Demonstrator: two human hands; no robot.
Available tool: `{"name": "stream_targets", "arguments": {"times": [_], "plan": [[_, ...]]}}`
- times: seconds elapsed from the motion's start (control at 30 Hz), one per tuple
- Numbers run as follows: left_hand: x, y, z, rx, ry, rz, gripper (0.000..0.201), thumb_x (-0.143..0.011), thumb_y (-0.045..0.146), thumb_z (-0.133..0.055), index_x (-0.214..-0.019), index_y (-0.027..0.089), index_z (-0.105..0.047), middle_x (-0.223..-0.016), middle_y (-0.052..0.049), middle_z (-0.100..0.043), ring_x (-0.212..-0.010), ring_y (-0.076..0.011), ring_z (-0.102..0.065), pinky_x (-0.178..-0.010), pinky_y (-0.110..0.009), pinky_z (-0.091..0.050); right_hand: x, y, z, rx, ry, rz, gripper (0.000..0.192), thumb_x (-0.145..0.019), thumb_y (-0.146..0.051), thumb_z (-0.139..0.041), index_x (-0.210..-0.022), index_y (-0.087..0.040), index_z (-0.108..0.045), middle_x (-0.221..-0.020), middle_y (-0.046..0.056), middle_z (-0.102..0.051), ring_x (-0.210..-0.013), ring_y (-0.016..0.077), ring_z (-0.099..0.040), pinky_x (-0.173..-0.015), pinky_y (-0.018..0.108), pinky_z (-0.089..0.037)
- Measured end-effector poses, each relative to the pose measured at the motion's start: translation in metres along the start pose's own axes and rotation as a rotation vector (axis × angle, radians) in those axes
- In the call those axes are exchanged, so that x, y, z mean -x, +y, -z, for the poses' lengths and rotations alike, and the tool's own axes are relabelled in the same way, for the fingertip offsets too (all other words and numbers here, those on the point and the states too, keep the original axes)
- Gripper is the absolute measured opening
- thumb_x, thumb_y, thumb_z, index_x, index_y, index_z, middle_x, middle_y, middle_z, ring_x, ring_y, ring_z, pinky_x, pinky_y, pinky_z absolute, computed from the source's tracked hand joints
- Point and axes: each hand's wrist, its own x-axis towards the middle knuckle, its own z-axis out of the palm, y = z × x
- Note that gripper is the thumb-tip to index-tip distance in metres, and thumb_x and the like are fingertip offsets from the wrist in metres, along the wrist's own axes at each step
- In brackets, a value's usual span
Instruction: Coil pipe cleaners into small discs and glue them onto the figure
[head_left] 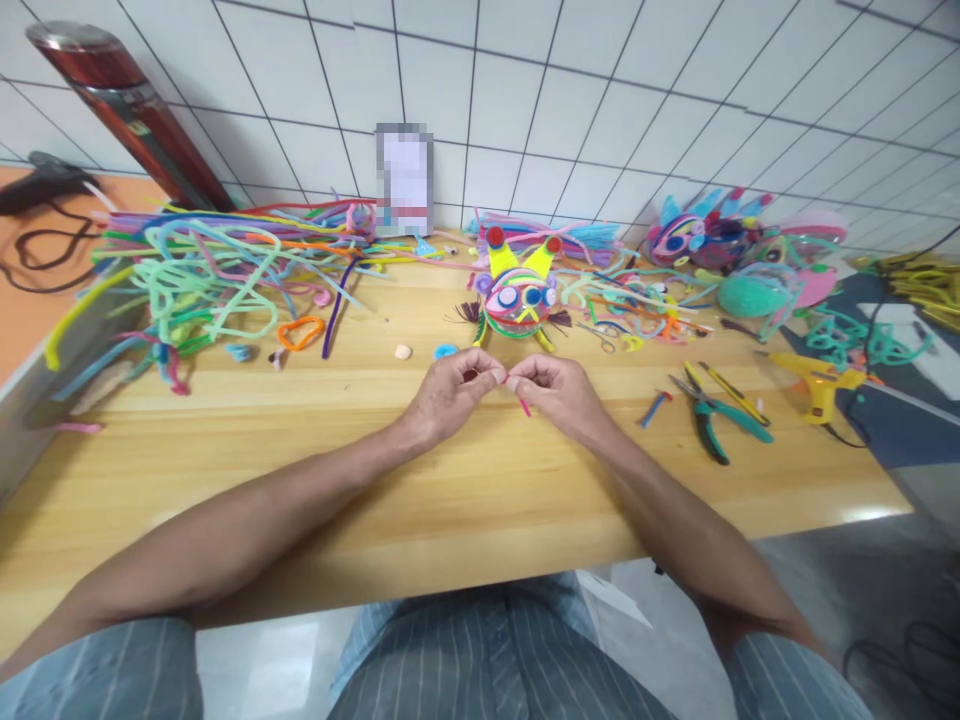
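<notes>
centrally, above the near half of the wooden table (465, 500), the left hand (450, 395) and the right hand (559, 390) meet fingertip to fingertip, each closed in a pinch on one short pink pipe-cleaner piece (519, 396); a bit of red shows inside the left fingers, and a free pink end hangs down from the right fingers toward the table top, so the piece appears held taut between the two pinches, clear of the wood, where both thumbs can work it. just beyond the hands, toward the far edge, stands a finished pipe-cleaner creature (519, 295) with yellow horns and red pompoms, facing the person, near enough to serve as a reference. far-left corner: a loose heap of pipe cleaners (217, 270) in many colours, spread within reach. small offcuts lie between heap and hands, among them an orange loop (300, 332) and a blue ring (445, 351). right edge: green-handled pliers (712, 412), a yellow utility knife (733, 393) and a yellow glue gun (814, 385), laid apart from the hands on the tool side. far-right corner: further finished pipe-cleaner figures (712, 235) parked against the tiled wall (600, 100). a red cylinder (120, 100) leans at the far left.
</notes>
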Motion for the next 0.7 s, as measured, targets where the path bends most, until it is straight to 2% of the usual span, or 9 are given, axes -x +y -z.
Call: {"name": "stream_targets", "arguments": {"times": [0.17, 0.23, 0.33, 0.4, 0.47, 0.57, 0.7], "plan": [[0.01, -0.002, -0.017, 0.272, 0.124, 0.198, 0.037, -0.076, 0.052, -0.079, -0.081, 0.017, -0.068, -0.062, 0.005, -0.052, -0.054, -0.0083, -0.034, -0.053, -0.024, -0.029, -0.002, 0.0, -0.006, -0.129, 0.04, -0.035, 0.026, -0.076, -0.044, -0.075, -0.077, -0.019, -0.068, -0.067, 0.0, -0.064, -0.059, 0.0115, -0.053, -0.055, 0.025, -0.045], [0.011, -0.003, -0.019, 0.298, 0.141, 0.223, 0.036, -0.077, 0.052, -0.079, -0.083, 0.017, -0.068, -0.061, 0.006, -0.05, -0.052, -0.0078, -0.032, -0.051, -0.024, -0.027, -0.002, 0.001, -0.007, -0.126, 0.055, -0.036, 0.025, -0.075, -0.043, -0.075, -0.075, -0.019, -0.067, -0.066, 0.0, -0.064, -0.058, 0.0117, -0.053, -0.054, 0.025, -0.045], [0.008, -0.003, -0.013, 0.123, 0.071, 0.087, 0.027, -0.083, 0.044, -0.074, -0.084, 0.017, -0.07, -0.064, 0.005, -0.054, -0.055, -0.0092, -0.038, -0.054, -0.025, -0.031, -0.001, 0.002, -0.005, -0.018, 0.076, 0.001, 0.017, -0.076, -0.036, -0.07, -0.072, -0.02, -0.063, -0.061, -0.003, -0.059, -0.052, 0.011, -0.049, -0.049, 0.025, -0.04], [0.004, -0.001, -0.007, -0.043, -0.001, -0.047, 0.018, -0.086, 0.035, -0.071, -0.083, 0.018, -0.071, -0.069, 0.002, -0.06, -0.06, -0.0107, -0.045, -0.059, -0.025, -0.035, 0.001, 0.002, -0.003, 0.124, 0.101, 0.089, 0.009, -0.076, -0.027, -0.066, -0.071, -0.021, -0.062, -0.059, -0.003, -0.059, -0.052, 0.0108, -0.048, -0.051, 0.025, -0.037], [0.001, 0.001, -0.001, -0.162, -0.042, -0.122, 0.012, -0.086, 0.028, -0.068, -0.081, 0.018, -0.071, -0.073, 0.0, -0.064, -0.065, -0.0123, -0.051, -0.065, -0.026, -0.039, 0.002, 0.002, -0.002, 0.261, 0.121, 0.195, 0.006, -0.075, -0.021, -0.063, -0.069, -0.02, -0.063, -0.062, -0.002, -0.061, -0.055, 0.011, -0.05, -0.055, 0.026, -0.038], [-0.001, 0.001, 0.002, -0.223, -0.031, -0.119, 0.011, -0.088, 0.025, -0.064, -0.08, 0.018, -0.068, -0.076, -0.001, -0.066, -0.069, -0.0135, -0.054, -0.068, -0.027, -0.041, 0.003, 0.001, -0.002, 0.333, 0.122, 0.252, 0.009, -0.08, -0.022, -0.063, -0.072, -0.02, -0.065, -0.067, 0.0, -0.066, -0.06, 0.0118, -0.053, -0.059, 0.026, -0.04], [0.0, -0.002, -0.003, -0.056, 0.042, -0.039, 0.019, -0.089, 0.035, -0.065, -0.082, 0.018, -0.066, -0.076, 0.0, -0.063, -0.069, -0.0138, -0.052, -0.068, -0.027, -0.041, 0.003, 0.002, -0.005, 0.17, 0.1, 0.127, 0.015, -0.085, -0.035, -0.067, -0.082, -0.02, -0.069, -0.068, 0.0, -0.067, -0.058, 0.0124, -0.055, -0.055, 0.026, -0.041]]}}
